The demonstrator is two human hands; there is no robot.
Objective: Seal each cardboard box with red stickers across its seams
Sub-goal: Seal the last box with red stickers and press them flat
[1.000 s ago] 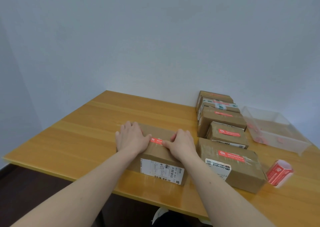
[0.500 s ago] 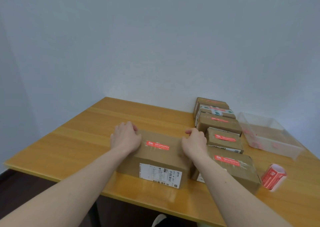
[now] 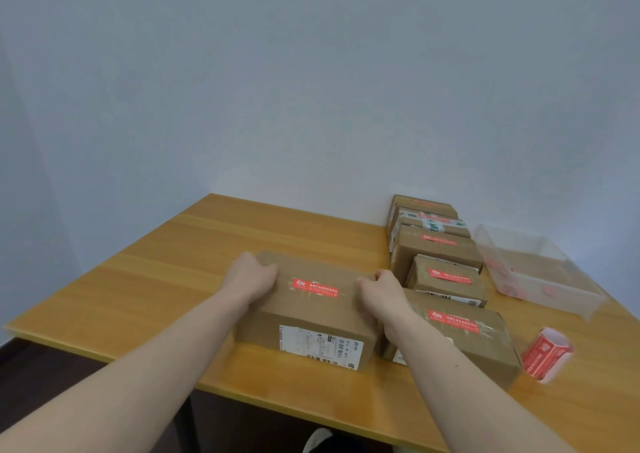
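A: Layout, big to small?
B: Wooden desk fills the lower frame. Clear plastic bin at 3 o'clock, bits of red inside, too blurry to identify.
A: Boxes?
B: Row of sealed boxes runs toward 1 o'clock along the wall side, each with a red strip on top. Nearest of that row sits just beside the work box.
A: Work box?
B: Cardboard box near the front edge of the desk, 6 o'clock, white shipping label on the near face. Red sticker lies flat across the top seam.
A: Hands?
B: Left hand curls its grip over the box's left end. Right hand clamps the right end, fingers wrapped over the edge. Both closed on the box.
A: Sticker supply?
B: Sticker roll at 4 o'clock, on the desk, well apart from the hands.
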